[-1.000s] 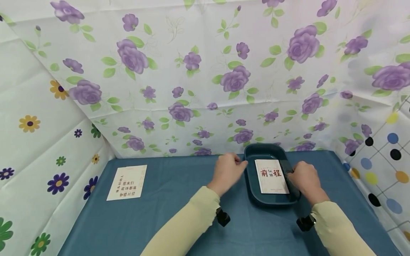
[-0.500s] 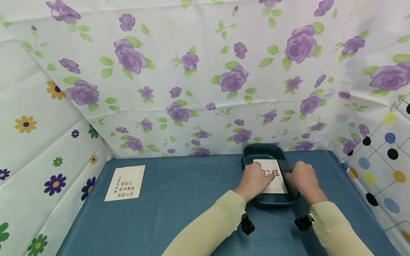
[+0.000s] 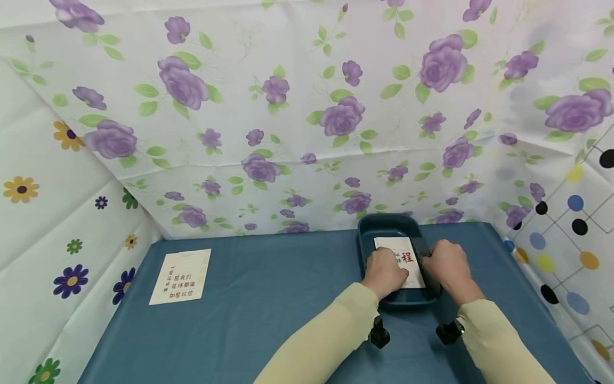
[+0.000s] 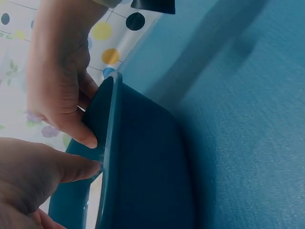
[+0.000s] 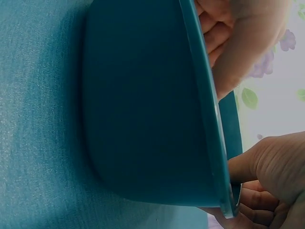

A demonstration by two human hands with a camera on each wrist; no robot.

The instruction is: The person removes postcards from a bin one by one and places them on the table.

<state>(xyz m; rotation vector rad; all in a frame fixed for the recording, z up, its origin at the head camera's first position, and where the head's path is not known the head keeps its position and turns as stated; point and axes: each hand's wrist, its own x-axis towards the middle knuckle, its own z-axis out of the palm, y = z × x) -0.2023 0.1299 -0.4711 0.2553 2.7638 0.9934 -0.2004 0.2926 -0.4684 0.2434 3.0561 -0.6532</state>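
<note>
A dark teal plastic basin (image 3: 387, 217) stands on the right side of the table. Inside it lies a white card (image 3: 413, 269) printed with red and dark characters. My left hand (image 3: 384, 273) reaches into the basin over the card's left part, fingers curled down at its edge and thumb towards the front wall. Its fingertips are hidden, so I cannot tell whether they pinch the card. My right hand (image 3: 449, 265) grips the basin's right rim; the right wrist view shows the thumb (image 5: 243, 169) inside the wall and the fingers outside.
Another cream card (image 3: 181, 277) with handwritten-style characters lies flat on the left of the blue-covered table (image 3: 268, 288). A white cloth with purple flowers (image 3: 259, 168) hangs behind, with patterned cloths on both sides. Each wrist bears a small black camera (image 3: 380, 333).
My left hand has moved right from beside the basin into it, then down onto the left part of the card. My right hand keeps its grip on the rim. The head view has shifted slightly.
</note>
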